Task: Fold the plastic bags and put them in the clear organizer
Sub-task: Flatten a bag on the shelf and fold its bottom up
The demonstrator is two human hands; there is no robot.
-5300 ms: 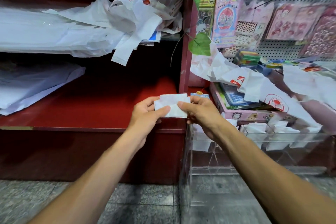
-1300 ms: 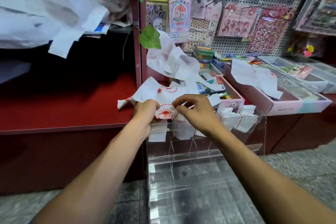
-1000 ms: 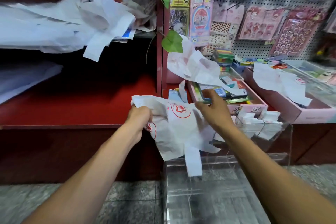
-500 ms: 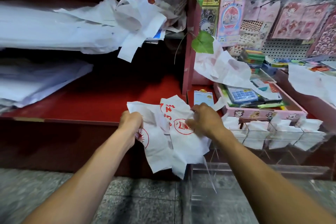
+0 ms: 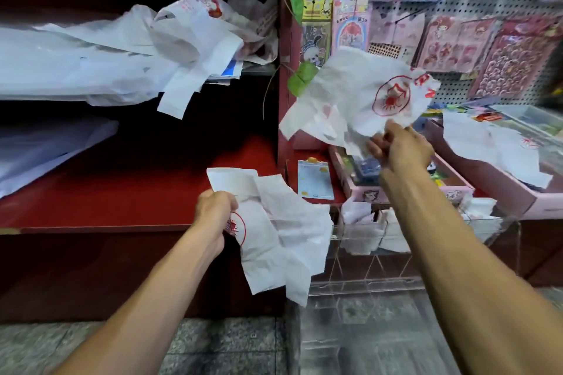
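My left hand grips a crumpled white plastic bag with a red round logo; the bag hangs down in front of the red shelf edge. My right hand is raised to the right and grips a second white bag with a red logo, which fans upward above the fist. The clear organizer stands below and between my arms, its upper compartments holding several small folded white bags.
A heap of loose white bags lies on the upper left shelf. The red shelf is below it. Pink trays of stationery sit to the right, one with another bag draped over it. A pegboard holds sticker packs.
Half a second ago both hands held the bags together by the organizer. Now my right hand has lifted one bag up and to the right, away from the bag in my left hand.
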